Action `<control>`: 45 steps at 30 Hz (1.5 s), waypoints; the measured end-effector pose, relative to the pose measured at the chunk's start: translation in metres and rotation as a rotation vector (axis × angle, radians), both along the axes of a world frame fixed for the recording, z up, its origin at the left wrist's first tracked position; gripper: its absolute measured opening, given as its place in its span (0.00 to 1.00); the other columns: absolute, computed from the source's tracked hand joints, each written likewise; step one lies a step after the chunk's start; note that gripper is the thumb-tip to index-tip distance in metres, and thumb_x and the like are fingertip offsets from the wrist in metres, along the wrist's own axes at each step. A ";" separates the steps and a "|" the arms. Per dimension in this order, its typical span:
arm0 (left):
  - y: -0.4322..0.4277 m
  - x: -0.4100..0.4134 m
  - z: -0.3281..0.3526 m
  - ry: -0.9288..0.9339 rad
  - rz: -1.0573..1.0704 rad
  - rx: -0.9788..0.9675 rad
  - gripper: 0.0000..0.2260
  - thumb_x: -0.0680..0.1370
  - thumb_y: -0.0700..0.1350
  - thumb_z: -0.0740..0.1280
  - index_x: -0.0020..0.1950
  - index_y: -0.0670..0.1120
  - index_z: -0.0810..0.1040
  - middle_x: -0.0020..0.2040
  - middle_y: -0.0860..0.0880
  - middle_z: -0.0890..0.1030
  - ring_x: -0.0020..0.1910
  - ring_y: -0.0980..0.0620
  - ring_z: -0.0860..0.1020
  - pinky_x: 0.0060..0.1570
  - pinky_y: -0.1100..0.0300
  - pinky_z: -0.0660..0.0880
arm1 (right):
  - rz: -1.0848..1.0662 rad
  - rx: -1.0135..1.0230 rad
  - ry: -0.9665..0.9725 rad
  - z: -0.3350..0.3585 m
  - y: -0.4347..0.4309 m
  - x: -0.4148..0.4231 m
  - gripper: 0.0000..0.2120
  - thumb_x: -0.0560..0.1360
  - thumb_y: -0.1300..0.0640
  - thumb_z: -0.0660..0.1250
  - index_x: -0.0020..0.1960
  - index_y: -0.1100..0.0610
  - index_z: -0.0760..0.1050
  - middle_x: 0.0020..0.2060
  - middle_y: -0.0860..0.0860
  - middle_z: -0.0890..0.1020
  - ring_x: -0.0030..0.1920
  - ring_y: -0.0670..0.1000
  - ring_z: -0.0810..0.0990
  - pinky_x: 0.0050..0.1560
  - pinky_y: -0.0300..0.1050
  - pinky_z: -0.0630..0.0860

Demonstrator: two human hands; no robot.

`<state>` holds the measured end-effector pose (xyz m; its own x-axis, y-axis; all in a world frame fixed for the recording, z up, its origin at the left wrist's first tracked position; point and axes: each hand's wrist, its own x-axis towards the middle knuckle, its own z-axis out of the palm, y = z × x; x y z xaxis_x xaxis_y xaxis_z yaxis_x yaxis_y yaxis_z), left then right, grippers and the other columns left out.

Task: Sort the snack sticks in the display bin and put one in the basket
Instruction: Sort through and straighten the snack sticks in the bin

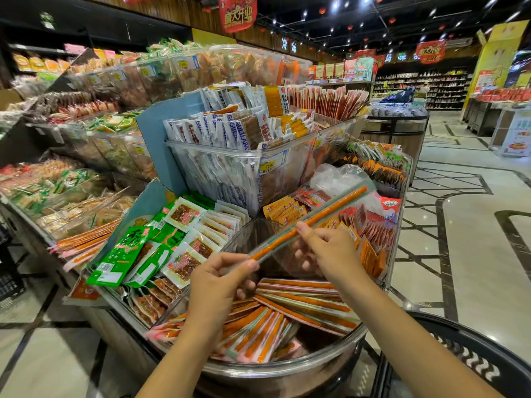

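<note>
Beside the basket (pixel 474 366), left hand (pixel 221 280) and right hand (pixel 327 251) pinched one snack stick (pixel 316 219) above the display bin (pixel 287 366). Picking seemed done; next it needed lowering rightward into the basket.

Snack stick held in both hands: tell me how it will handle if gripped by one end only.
Probably fairly stiff: the snack stick runs straight beyond the right hand without drooping. Likely light, since the left hand holds its end with a fingertip pinch. Its glossy film wrapper may be slippery.

green snack packets (pixel 123 254) left of bin; white packets (pixel 227 156) in clear tub above; red banner (pixel 238 12) overhead.
</note>
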<state>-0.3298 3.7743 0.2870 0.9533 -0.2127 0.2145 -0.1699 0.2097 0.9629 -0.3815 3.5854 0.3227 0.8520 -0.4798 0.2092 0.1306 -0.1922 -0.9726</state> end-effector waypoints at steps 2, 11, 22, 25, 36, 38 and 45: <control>0.008 0.008 0.006 -0.053 0.062 -0.001 0.04 0.72 0.36 0.76 0.45 0.41 0.84 0.34 0.43 0.82 0.30 0.49 0.77 0.27 0.60 0.74 | -0.015 -0.090 -0.010 0.000 -0.001 -0.004 0.22 0.80 0.46 0.67 0.37 0.62 0.82 0.28 0.52 0.82 0.28 0.49 0.79 0.32 0.39 0.75; 0.014 0.017 0.050 -0.243 0.034 0.051 0.05 0.75 0.39 0.74 0.39 0.41 0.82 0.28 0.51 0.78 0.28 0.55 0.74 0.31 0.59 0.73 | 0.028 -0.523 -0.251 0.034 0.020 -0.009 0.03 0.77 0.52 0.72 0.46 0.51 0.83 0.38 0.44 0.82 0.39 0.43 0.79 0.40 0.34 0.73; -0.031 0.005 0.039 -0.467 -0.057 0.414 0.06 0.71 0.39 0.77 0.42 0.50 0.85 0.34 0.53 0.81 0.32 0.61 0.74 0.34 0.65 0.72 | 0.001 -0.812 -0.281 0.058 0.011 0.007 0.08 0.75 0.50 0.73 0.40 0.51 0.79 0.38 0.45 0.77 0.40 0.47 0.76 0.41 0.49 0.75; -0.043 -0.001 0.016 -0.516 -0.010 0.618 0.08 0.68 0.51 0.80 0.42 0.55 0.82 0.36 0.56 0.81 0.33 0.62 0.76 0.35 0.64 0.73 | -0.130 -0.774 -0.283 0.054 -0.002 0.002 0.10 0.78 0.51 0.71 0.40 0.52 0.75 0.37 0.44 0.75 0.38 0.44 0.74 0.37 0.41 0.68; -0.061 0.039 -0.008 -0.843 0.136 0.993 0.05 0.77 0.48 0.72 0.52 0.54 0.82 0.45 0.56 0.79 0.44 0.53 0.79 0.43 0.52 0.78 | -0.323 -0.389 -0.224 0.016 -0.043 -0.023 0.12 0.79 0.52 0.70 0.40 0.55 0.73 0.30 0.52 0.80 0.33 0.51 0.79 0.39 0.51 0.75; -0.066 0.049 -0.013 -0.863 0.113 1.043 0.05 0.77 0.47 0.71 0.52 0.54 0.82 0.47 0.55 0.79 0.46 0.50 0.80 0.43 0.51 0.78 | -0.290 -0.341 -0.197 0.001 -0.049 -0.026 0.08 0.78 0.54 0.71 0.44 0.51 0.72 0.33 0.52 0.80 0.34 0.52 0.81 0.40 0.53 0.78; -0.096 0.059 -0.039 -0.763 -0.003 1.231 0.10 0.79 0.52 0.69 0.59 0.51 0.78 0.53 0.51 0.82 0.53 0.46 0.81 0.49 0.49 0.78 | -0.348 -0.539 -0.016 -0.040 -0.061 -0.040 0.05 0.80 0.55 0.68 0.47 0.47 0.76 0.36 0.44 0.79 0.38 0.43 0.78 0.38 0.45 0.72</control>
